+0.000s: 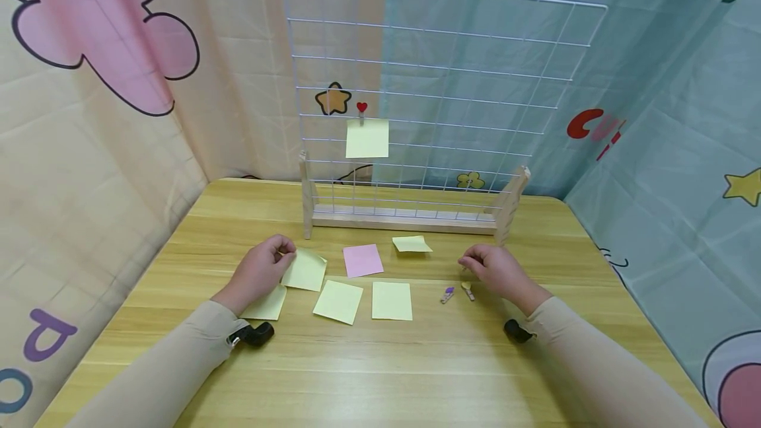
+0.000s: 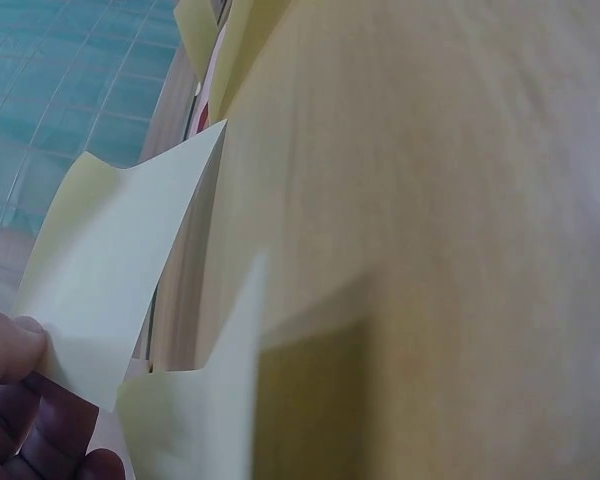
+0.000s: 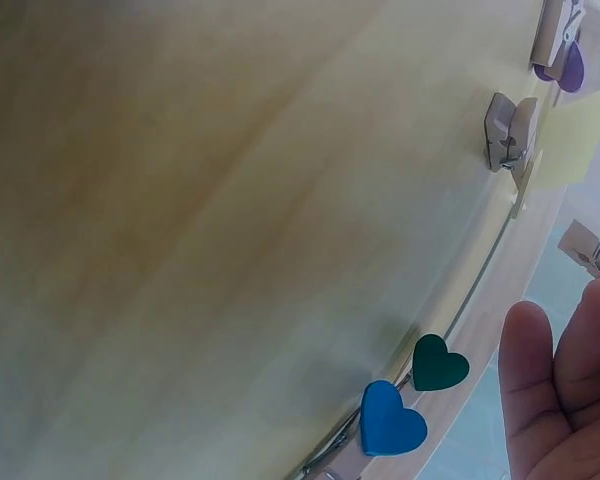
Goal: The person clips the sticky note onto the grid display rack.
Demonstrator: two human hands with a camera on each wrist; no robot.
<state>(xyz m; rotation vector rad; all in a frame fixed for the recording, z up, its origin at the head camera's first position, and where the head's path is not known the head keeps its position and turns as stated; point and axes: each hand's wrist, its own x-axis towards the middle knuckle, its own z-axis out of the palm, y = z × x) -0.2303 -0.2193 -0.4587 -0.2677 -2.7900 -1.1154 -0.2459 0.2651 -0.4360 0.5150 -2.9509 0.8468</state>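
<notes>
My left hand [image 1: 259, 271] pinches a pale yellow sticky note [image 1: 305, 269] by its left edge. In the left wrist view that note [image 2: 115, 270] is raised and slightly bent, thumb on its corner. Another yellow note [image 1: 265, 304] lies partly under the left wrist. My right hand [image 1: 496, 273] pinches a small wooden clothespin [image 3: 583, 247] at its fingertips. Close by on the table are a purple-topped clothespin [image 1: 448, 294] and a yellow-topped one [image 1: 468, 291]. Clips with a blue heart [image 3: 390, 420] and a green heart [image 3: 440, 364] show beside the right hand, hidden in the head view.
A white wire grid [image 1: 452, 71] stands in a wooden base [image 1: 404, 222] at the table's back. A red-heart clip [image 1: 361, 109] holds one yellow note [image 1: 367, 139] on it. A pink note [image 1: 363, 261] and several yellow notes [image 1: 392, 301] lie mid-table. Printed curtains surround the table.
</notes>
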